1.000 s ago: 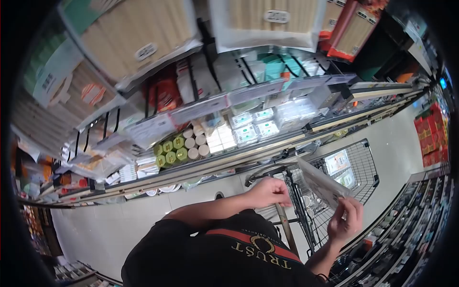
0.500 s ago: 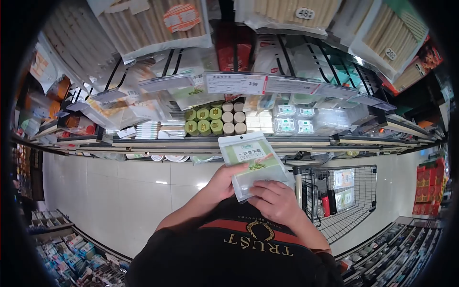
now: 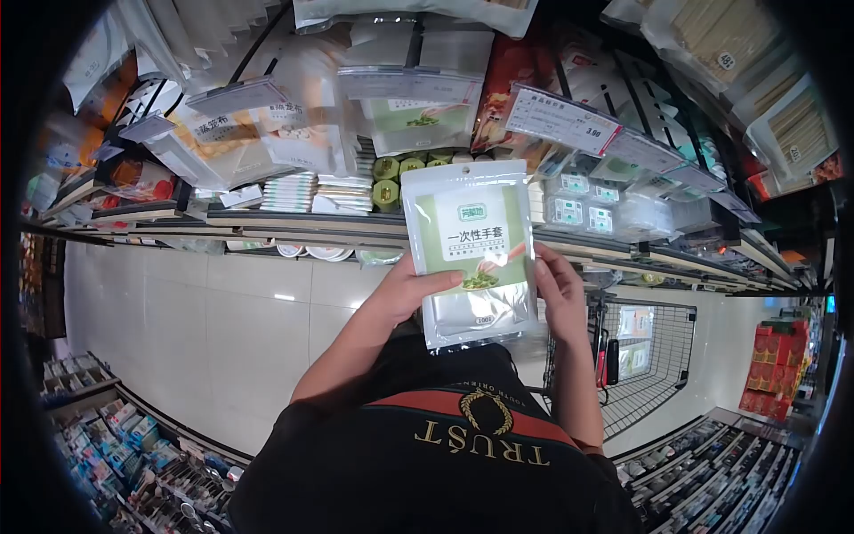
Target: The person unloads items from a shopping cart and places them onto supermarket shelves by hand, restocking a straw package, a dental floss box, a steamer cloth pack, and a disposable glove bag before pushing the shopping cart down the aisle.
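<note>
A flat pack of disposable gloves [image 3: 485,209], white and green with a picture of green vegetables, is held upright in front of my chest, its printed face towards me. My left hand [image 3: 405,289] grips its left edge, thumb across the front and the other fingers hidden behind. At the right edge is my right hand [image 3: 560,289], its fingers curled against the pack's side; part of the grip is hidden. Behind the pack, the shelf holds green-topped round containers [image 3: 387,182], partly covered by it.
Shelves with price labels [image 3: 569,125] and hanging packs [image 3: 298,125] stretch across the front. A black wire shopping cart [image 3: 654,392] with packs inside stands at my right. Red boxes [image 3: 772,369] are stacked farther right. Goods racks [image 3: 133,445] stand at lower left.
The glove pack has come up and closer, now facing me squarely. My right hand has moved from its lower front to its right edge. The view has shifted against the shelf.
</note>
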Motion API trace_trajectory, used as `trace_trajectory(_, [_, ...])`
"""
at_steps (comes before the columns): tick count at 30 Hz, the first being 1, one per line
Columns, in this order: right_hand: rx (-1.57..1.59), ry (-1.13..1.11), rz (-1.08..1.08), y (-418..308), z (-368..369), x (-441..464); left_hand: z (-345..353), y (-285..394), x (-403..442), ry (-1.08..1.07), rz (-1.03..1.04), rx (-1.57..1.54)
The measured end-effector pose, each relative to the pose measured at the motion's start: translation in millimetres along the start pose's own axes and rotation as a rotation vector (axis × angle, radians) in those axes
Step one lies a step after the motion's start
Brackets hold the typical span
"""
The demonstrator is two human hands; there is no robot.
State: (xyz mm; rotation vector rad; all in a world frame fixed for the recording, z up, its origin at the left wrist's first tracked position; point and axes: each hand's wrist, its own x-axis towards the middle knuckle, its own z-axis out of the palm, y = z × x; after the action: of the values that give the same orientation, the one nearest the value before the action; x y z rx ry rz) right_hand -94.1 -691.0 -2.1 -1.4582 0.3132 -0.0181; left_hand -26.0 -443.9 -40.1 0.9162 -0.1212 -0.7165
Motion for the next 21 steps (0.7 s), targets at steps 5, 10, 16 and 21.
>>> trace_trajectory(5, [0.183, -0.027, 0.076, 28, 45, -10, -23, 20, -1, -0.154, 0.086, 0.39])
trace_trajectory(10, [0.22, 0.047, 0.014, 30, 61, -24, -36, 34, -6, -0.119, 0.113, 0.301])
trace_trajectory(16, [0.081, 0.026, -0.022, 31, 56, -29, -20, 52, 17, 0.196, 0.308, 0.114])
trace_trajectory(21, [0.136, 0.028, -0.05, 18, 54, -31, 8, 53, 22, 0.208, 0.322, 0.103])
